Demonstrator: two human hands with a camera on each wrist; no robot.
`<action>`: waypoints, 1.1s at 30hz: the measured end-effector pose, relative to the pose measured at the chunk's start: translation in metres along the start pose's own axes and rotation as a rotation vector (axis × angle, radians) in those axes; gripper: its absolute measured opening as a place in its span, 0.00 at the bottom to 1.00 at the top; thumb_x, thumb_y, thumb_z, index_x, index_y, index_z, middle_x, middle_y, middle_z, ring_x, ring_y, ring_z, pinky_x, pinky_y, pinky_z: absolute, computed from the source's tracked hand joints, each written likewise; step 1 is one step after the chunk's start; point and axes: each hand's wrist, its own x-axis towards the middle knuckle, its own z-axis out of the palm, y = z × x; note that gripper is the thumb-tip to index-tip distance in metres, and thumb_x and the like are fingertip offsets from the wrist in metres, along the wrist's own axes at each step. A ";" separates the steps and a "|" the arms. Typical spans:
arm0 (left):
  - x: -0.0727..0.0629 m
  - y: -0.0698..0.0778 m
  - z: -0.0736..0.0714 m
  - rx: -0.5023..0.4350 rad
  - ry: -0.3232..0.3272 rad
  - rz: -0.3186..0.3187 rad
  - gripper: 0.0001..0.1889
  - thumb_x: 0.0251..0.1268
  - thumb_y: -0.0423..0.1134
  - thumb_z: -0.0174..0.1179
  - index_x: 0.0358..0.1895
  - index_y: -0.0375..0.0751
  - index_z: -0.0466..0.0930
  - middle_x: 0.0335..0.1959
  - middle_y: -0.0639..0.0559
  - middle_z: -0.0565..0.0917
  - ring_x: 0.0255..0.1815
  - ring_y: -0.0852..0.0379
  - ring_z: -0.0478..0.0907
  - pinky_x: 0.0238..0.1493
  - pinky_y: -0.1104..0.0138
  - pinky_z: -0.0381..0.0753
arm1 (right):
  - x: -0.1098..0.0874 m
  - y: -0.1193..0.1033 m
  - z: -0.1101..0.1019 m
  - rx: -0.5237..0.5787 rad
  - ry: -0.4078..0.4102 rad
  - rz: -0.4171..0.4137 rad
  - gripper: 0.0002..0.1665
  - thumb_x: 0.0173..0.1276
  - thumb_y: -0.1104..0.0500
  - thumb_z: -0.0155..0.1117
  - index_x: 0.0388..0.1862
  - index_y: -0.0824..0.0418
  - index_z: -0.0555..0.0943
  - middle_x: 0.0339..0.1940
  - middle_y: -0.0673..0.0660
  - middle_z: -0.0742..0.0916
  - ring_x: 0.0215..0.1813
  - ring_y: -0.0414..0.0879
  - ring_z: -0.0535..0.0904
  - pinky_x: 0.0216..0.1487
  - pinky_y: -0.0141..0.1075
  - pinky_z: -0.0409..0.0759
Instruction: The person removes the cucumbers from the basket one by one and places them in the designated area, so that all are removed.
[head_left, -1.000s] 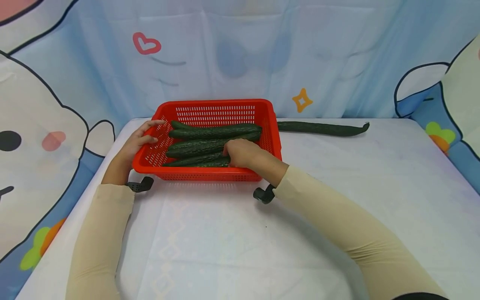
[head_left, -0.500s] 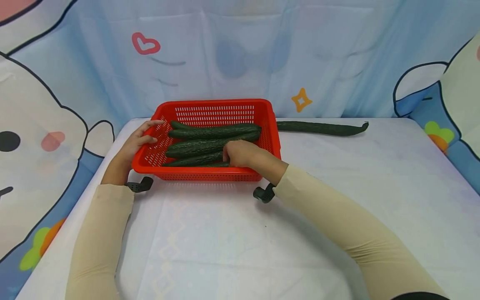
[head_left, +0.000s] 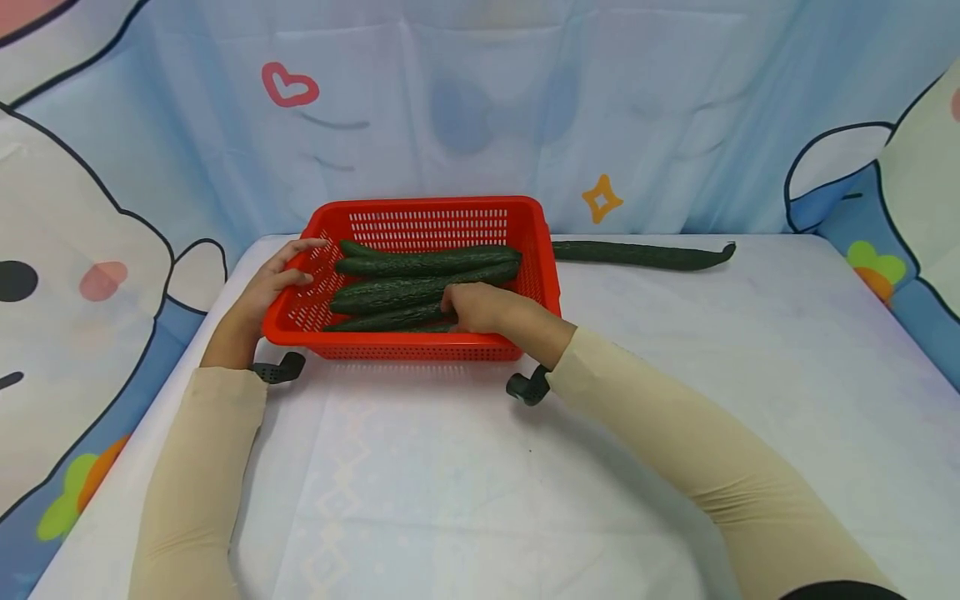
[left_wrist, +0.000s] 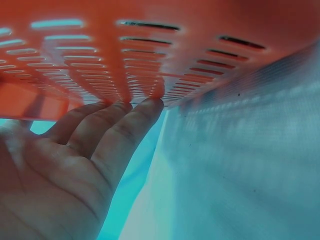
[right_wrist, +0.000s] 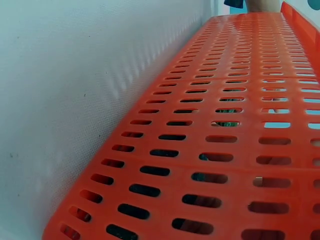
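A red plastic basket (head_left: 431, 347) with slotted walls stands at the back of the table, holding several long dark green cucumbers (head_left: 397, 293). My left hand (head_left: 262, 293) grips its left end, thumb over the rim; in the left wrist view, the fingers (left_wrist: 125, 131) press against the slotted outside. Inside the near right part, my right hand (head_left: 483, 307) holds the right end of a front cucumber (head_left: 429, 328), its fingertips hidden among the cucumbers. Only the basket's slotted outer wall (right_wrist: 235, 130) fills the right wrist view, with traces of green and fingers behind the slots.
One more long cucumber (head_left: 645, 255) lies on the table to the right of the basket, its curved tip pointing right. The white tablecloth (head_left: 420, 475) covers the table up to a blue printed curtain (head_left: 480, 117) behind the basket.
My right hand has shifted very slightly left inside the basket, and the front cucumber under it sits a little lower behind the near rim. My left hand keeps its grip on the basket.
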 end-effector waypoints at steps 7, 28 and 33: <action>0.000 0.000 0.000 0.004 0.004 0.001 0.28 0.70 0.28 0.46 0.70 0.56 0.64 0.69 0.43 0.62 0.56 0.52 0.75 0.43 0.68 0.87 | 0.001 0.002 0.000 0.010 -0.024 -0.030 0.22 0.70 0.58 0.61 0.62 0.59 0.77 0.56 0.57 0.83 0.55 0.50 0.77 0.64 0.42 0.77; 0.001 -0.001 0.000 0.009 0.006 0.007 0.28 0.70 0.27 0.46 0.69 0.56 0.65 0.68 0.43 0.63 0.55 0.52 0.76 0.43 0.68 0.87 | -0.005 0.005 -0.001 0.069 0.144 -0.110 0.24 0.70 0.56 0.63 0.64 0.59 0.76 0.63 0.57 0.81 0.60 0.50 0.77 0.68 0.45 0.75; 0.001 0.000 0.000 0.005 0.006 0.009 0.28 0.70 0.27 0.46 0.69 0.55 0.65 0.67 0.43 0.63 0.54 0.53 0.76 0.43 0.68 0.87 | -0.008 0.007 -0.001 0.098 0.227 -0.147 0.24 0.69 0.56 0.65 0.62 0.58 0.76 0.55 0.57 0.84 0.49 0.49 0.78 0.59 0.43 0.79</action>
